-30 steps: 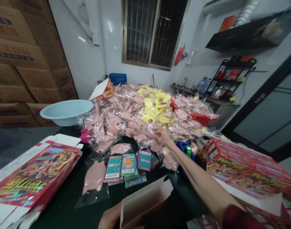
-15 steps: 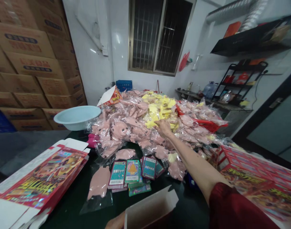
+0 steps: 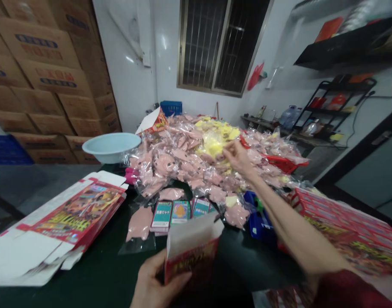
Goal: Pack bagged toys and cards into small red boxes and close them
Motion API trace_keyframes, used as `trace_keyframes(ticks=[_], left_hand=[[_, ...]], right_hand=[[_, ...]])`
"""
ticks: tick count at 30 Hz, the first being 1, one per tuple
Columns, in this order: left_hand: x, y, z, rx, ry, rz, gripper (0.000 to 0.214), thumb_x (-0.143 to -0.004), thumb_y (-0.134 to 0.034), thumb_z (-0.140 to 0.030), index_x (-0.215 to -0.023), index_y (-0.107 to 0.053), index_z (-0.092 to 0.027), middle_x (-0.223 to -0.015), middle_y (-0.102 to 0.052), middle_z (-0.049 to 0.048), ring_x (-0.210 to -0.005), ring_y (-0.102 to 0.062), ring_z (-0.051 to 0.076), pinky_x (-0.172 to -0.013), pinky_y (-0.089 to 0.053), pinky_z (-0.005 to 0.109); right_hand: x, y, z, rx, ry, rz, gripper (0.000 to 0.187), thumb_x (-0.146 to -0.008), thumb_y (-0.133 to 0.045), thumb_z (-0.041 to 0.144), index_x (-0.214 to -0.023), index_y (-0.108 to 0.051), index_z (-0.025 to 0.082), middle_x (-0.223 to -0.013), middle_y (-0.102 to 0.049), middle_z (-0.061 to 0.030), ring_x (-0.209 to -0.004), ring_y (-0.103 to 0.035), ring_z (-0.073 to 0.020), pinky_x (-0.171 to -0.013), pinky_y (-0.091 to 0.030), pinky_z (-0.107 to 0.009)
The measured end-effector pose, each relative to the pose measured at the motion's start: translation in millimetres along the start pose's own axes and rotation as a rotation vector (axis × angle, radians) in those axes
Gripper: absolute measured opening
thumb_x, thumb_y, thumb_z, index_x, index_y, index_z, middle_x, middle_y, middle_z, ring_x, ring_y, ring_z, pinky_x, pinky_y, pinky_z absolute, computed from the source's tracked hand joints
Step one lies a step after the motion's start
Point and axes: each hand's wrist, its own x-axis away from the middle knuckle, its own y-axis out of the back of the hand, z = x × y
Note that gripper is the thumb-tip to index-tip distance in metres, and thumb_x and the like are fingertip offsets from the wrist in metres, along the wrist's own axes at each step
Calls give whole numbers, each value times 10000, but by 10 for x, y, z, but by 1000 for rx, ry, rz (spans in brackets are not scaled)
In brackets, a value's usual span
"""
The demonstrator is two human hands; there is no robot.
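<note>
My left hand (image 3: pixel 155 282) grips a small red printed carton (image 3: pixel 191 252) with its white flap open, held upright near the front of the dark table (image 3: pixel 96 273). My right hand (image 3: pixel 236 156) reaches far out over a big heap of bagged pink toys (image 3: pixel 170 164) and pinches a yellow bagged toy (image 3: pixel 213 147) at the heap's yellow patch. Below the heap lie a few stacks of green and blue cards (image 3: pixel 172 211) and a loose pink toy in a clear bag (image 3: pixel 140 224).
Flattened red cartons (image 3: pixel 74 214) lie at the left, more red cartons (image 3: pixel 337 231) at the right. A pale blue basin (image 3: pixel 111 147) stands behind the heap, a blue tape dispenser (image 3: pixel 256 214) under my right arm. Brown cardboard boxes (image 3: pixel 38 64) are stacked along the left wall.
My right hand has moved from the near pink toys up to the yellow ones and closed on one. My left hand has raised the small carton into view and tilted it upright.
</note>
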Motion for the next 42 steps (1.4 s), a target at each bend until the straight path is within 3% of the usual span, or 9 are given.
trace_keyframes(ticks=[3, 6, 9, 11, 17, 23, 30, 36, 42], left_hand=[[-61, -18, -30, 84, 37, 24, 307, -570, -771, -351, -812, -733, -165, -733, -746, 50, -665, -685, 217, -630, -571, 279], [-124, -26, -29, 98, 15, 159, 296, -596, -760, -296, -856, -728, -157, -761, -750, 55, -671, -688, 214, -622, -572, 282], [-148, -23, -37, 80, -16, 300, 284, -621, -749, -264, -885, -726, -163, -794, -750, 61, -690, -693, 219, -638, -576, 303], [-143, -15, -61, 105, 0, 366, 277, -637, -743, -262, -898, -721, -171, -812, -749, 66, -697, -695, 220, -636, -575, 307], [-108, 23, -173, 203, 126, 509, 297, -666, -731, -276, -943, -698, -176, -818, -746, 77, -670, -694, 222, -615, -573, 323], [-122, 37, -180, 190, 106, 537, 319, -677, -726, -284, -971, -680, -169, -905, -740, 84, -776, -695, 248, -697, -566, 351], [-126, 76, -167, 181, 102, 584, 310, -700, -715, -287, -981, -664, -168, -942, -737, 75, -776, -690, 219, -701, -556, 316], [-116, 47, -174, 134, 64, 587, 348, -697, -716, -310, -1002, -653, -153, -908, -735, 58, -799, -678, 227, -707, -546, 317], [-120, -25, -210, -12, -85, 573, 315, -693, -715, -321, -957, -666, -155, -834, -715, 23, -736, -648, 188, -658, -514, 260]], right_hand=[[301, 582, 360, -216, 69, 136, 424, -781, -604, 225, -1197, -525, 216, -880, -657, -2, -717, -610, -114, -650, -471, -282], [671, 966, 755, -311, 144, 368, 299, -700, -693, 235, -998, -688, 218, -851, -698, -8, -722, -632, -132, -641, -492, -277], [921, 1039, 988, -249, 152, 691, 202, -760, -622, 230, -935, -722, 241, -837, -720, 0, -719, -644, -137, -658, -504, -280], [988, 999, 1024, -182, 204, 771, 226, -797, -565, 204, -963, -712, 252, -851, -722, 13, -740, -646, -129, -688, -493, -271], [1057, 1022, 1106, 209, 426, 633, 150, -761, -579, 171, -794, -701, 253, -719, -672, 32, -647, -570, -118, -614, -378, -239], [1137, 1102, 1242, 673, 576, 723, 251, -657, -527, 52, -736, -643, 260, -653, -610, 29, -564, -505, -126, -539, -262, -270], [1107, 1186, 1225, 568, 485, 609, 225, -731, -531, 98, -779, -676, 262, -699, -629, 40, -572, -501, -99, -540, -245, -252], [1190, 1099, 1470, 853, 467, 849, 229, -736, -539, 33, -793, -654, 223, -709, -628, 16, -588, -529, -117, -520, -252, -261], [1357, 873, 1754, 867, 705, 758, 181, -737, -534, 17, -695, -600, 179, -594, -588, -22, -494, -440, -123, -476, -182, -282]])
